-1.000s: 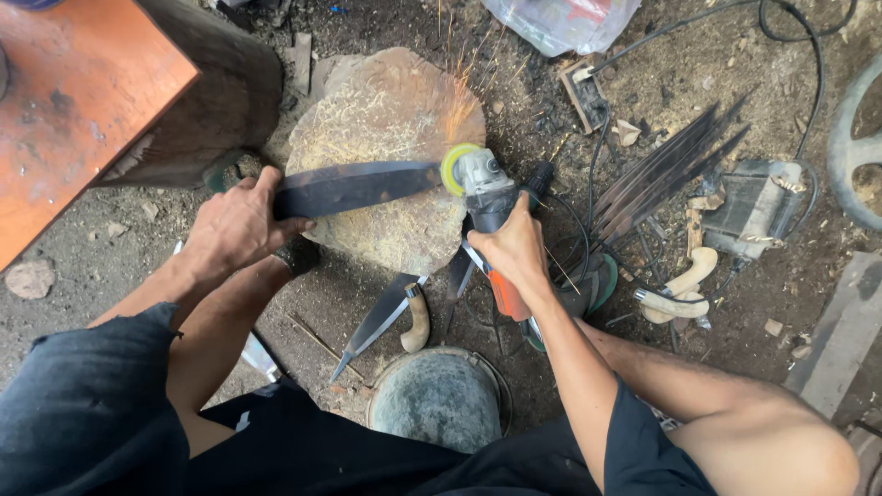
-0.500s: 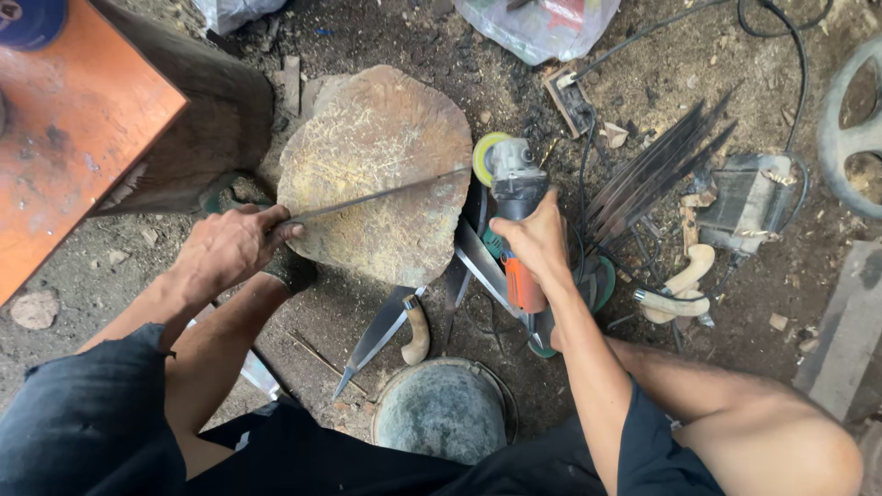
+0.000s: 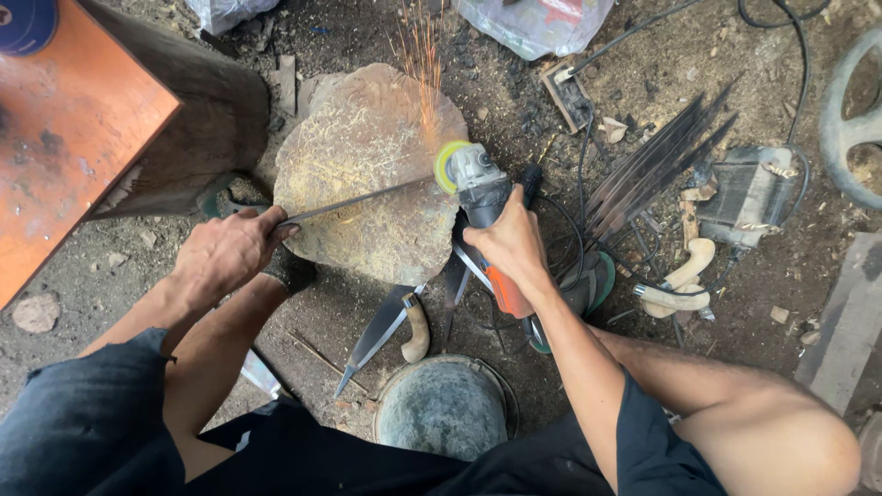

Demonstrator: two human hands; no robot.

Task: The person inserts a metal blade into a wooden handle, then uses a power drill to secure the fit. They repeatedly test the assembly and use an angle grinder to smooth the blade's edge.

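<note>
Your left hand [image 3: 225, 255] has its fingers wrapped tight around the tang end of a long dark blade [image 3: 354, 200], which lies edge-up across the flat stone slab [image 3: 367, 147]; the slab gives the steel a firm rest so it does not flex under pressure. Your right hand [image 3: 510, 243] has its fingers closed around the body of the angle grinder [image 3: 482, 197], with the yellow-green disc [image 3: 448, 165] touching the blade's far end, and sparks [image 3: 421, 55] stream away from you toward the top of the slab. That disc angle keeps the spray off your arms. A finished knife with a pale handle [image 3: 390, 331] lies on the ground just below the slab, beside a round metal basin [image 3: 443, 409]. A bundle of dark blade blanks [image 3: 657, 165] lies to the right, well apart from the work, near the grinder's cable [image 3: 772, 23]. A wooden block [image 3: 197, 110] stands left of the slab.
</note>
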